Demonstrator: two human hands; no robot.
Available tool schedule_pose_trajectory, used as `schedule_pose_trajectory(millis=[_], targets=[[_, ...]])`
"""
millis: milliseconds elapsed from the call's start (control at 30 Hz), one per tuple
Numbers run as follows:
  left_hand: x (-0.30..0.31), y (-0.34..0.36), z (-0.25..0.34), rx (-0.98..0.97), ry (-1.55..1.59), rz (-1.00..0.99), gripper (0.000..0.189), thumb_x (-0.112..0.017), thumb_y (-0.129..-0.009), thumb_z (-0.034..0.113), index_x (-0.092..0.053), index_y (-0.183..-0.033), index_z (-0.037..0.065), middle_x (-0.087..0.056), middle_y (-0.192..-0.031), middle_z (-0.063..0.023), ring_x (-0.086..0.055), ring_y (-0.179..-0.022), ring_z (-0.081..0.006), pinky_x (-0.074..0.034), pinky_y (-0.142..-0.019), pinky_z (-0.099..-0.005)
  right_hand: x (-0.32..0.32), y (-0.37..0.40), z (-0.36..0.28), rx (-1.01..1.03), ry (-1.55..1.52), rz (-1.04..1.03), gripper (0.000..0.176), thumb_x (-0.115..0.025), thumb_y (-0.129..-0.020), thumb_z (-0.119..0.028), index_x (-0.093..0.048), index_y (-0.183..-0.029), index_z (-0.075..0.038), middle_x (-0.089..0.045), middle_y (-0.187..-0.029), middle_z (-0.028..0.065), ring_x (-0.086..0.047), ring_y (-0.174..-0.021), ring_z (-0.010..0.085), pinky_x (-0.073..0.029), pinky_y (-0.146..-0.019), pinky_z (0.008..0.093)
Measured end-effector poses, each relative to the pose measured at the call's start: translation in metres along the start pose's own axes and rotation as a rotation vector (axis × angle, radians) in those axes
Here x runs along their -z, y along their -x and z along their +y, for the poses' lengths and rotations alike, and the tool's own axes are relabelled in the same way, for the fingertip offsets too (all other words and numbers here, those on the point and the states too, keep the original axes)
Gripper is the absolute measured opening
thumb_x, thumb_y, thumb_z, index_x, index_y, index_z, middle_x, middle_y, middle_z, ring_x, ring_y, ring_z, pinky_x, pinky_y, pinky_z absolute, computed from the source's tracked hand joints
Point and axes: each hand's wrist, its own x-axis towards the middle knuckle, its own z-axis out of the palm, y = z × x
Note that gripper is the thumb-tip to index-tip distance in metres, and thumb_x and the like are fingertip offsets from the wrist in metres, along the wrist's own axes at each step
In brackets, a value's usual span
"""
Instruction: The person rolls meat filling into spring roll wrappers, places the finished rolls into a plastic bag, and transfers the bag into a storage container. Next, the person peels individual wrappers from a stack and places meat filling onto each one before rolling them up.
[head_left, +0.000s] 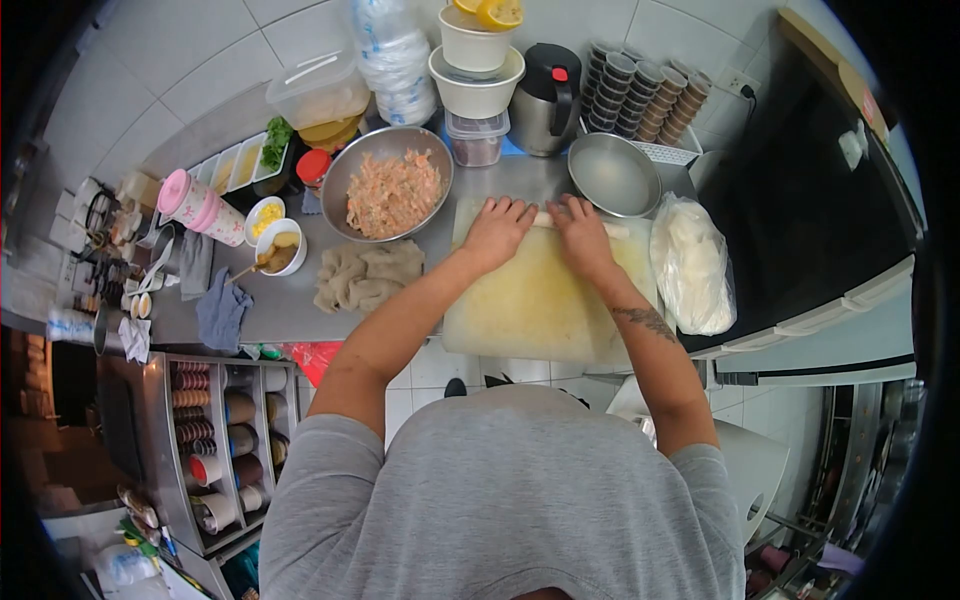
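Note:
A pale thin roll (545, 219) lies along the far edge of a worn white cutting board (530, 300). My left hand (497, 231) and my right hand (582, 233) press down on it side by side, fingers spread over the roll, which shows between and beyond them. Just left of the board stands a large steel bowl (388, 180) holding an orange-pink minced filling. An empty steel bowl (613, 174) sits just beyond my right hand.
A clear bag of white wrappers (692, 262) lies right of the board. A beige cloth (366, 277) and a grey rag (220, 310) lie left. Sauce bowls (280, 247), tubs, a kettle (545, 98) and stacked small cups (650, 95) line the tiled wall.

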Motion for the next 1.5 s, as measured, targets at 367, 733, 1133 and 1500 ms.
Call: schedule_pose_trajectory(millis=[367, 733, 1133, 1500], targets=[[0.012, -0.023, -0.001, 0.128, 0.115, -0.337, 0.035, -0.059, -0.086, 0.020, -0.061, -0.117, 0.005, -0.060, -0.109, -0.0140, -0.055, -0.107, -0.0321, -0.040, -0.092, -0.0431, 0.000, -0.003, -0.012, -0.011, -0.067, -0.048, 0.044, -0.064, -0.080, -0.019, -0.056, -0.121, -0.007, -0.055, -0.108, 0.0120, -0.050, -0.106, 0.0294, -0.038, -0.096, 0.0419], [0.128, -0.045, 0.000, 0.122, 0.356, -0.576, 0.036, -0.063, -0.086, 0.030, -0.061, -0.111, 0.003, -0.066, -0.094, -0.0212, -0.063, -0.094, -0.0369, -0.049, -0.083, -0.0436, 0.037, 0.003, -0.053, -0.411, -0.209, -0.104, 0.023, -0.070, -0.077, -0.024, -0.061, -0.089, -0.007, -0.066, -0.076, 0.0140, -0.064, -0.076, 0.0352, -0.049, -0.070, 0.0446], [0.233, -0.067, 0.052, -0.104, 0.553, -0.235, 0.025, -0.061, -0.086, 0.020, -0.057, -0.099, 0.000, -0.065, -0.086, -0.0182, -0.065, -0.079, -0.0320, -0.050, -0.070, -0.0396, 0.092, -0.007, -0.103, -0.556, -1.103, 0.268, 0.019, -0.072, -0.084, -0.014, -0.066, -0.094, 0.001, -0.066, -0.081, 0.0026, -0.057, -0.073, 0.0081, -0.046, -0.062, 0.0259], [0.226, -0.071, 0.079, 0.020, 0.680, -0.267, 0.017, -0.060, -0.080, 0.012, -0.058, -0.091, -0.002, -0.062, -0.075, -0.0146, -0.063, -0.070, -0.0244, -0.049, -0.065, -0.0352, 0.121, 0.009, -0.106, -0.469, -1.121, 0.350, 0.015, -0.069, -0.086, -0.012, -0.064, -0.089, 0.002, -0.061, -0.076, -0.0008, -0.054, -0.072, 0.0060, -0.045, -0.062, 0.0238]])
